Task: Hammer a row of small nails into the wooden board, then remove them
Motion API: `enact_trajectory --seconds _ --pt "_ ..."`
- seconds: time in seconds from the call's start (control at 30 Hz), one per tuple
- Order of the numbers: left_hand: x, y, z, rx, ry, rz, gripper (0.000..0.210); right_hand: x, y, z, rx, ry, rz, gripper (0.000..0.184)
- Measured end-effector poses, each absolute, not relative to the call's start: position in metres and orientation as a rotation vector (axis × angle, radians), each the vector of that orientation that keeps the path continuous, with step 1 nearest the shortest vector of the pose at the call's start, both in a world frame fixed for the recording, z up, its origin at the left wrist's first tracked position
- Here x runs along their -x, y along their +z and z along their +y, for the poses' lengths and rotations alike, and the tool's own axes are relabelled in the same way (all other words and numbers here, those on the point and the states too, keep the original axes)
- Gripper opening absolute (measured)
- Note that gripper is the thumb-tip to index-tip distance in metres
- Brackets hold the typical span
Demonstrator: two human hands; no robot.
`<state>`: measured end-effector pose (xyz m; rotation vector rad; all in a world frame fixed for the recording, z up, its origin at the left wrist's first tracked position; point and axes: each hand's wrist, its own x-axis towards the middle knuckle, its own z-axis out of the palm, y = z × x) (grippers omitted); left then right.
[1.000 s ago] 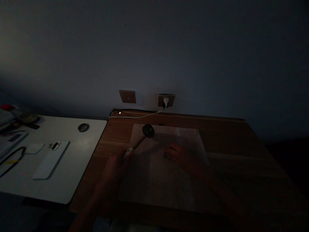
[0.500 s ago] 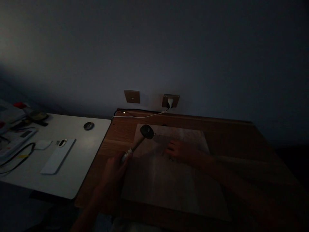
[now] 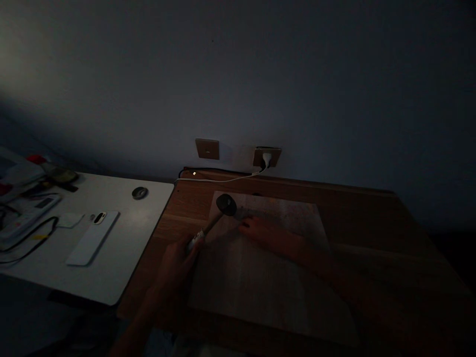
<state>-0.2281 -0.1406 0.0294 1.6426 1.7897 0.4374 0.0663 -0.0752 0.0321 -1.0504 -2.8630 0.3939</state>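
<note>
My left hand [image 3: 179, 262] grips the mallet [image 3: 225, 204] by its handle, probably so the dark head reaches out over the board [image 3: 256, 287] on the worktop [image 3: 364, 213]; my right hand [image 3: 263, 231] is near that head, though in this dimness I cannot tell whether it holds anything.

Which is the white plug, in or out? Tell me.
In: the white plug sits against the wall socket, white cable trailing from it.
</note>
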Motion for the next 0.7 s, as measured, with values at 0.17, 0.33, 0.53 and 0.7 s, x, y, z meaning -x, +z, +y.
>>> enact_trajectory --seconds 0.17,0.33,0.53,0.7 --pt "0.229 0.031 -0.143 -1.596 0.484 1.784 0.059 -0.083 0.029 -0.041 1.161 0.617 -2.568 0.023" --pt "0.225 0.039 -0.141 -1.554 0.539 1.751 0.061 -0.094 0.018 -0.020 1.271 0.678 -2.139 0.021" --pt "0.219 0.043 -0.138 -1.509 0.553 1.738 0.063 -0.088 0.005 -0.026 1.235 0.638 -2.201 0.016" --pt "0.218 0.039 -0.137 -1.512 0.512 1.726 0.064 -0.088 0.006 -0.027 1.224 0.601 -2.244 0.016"
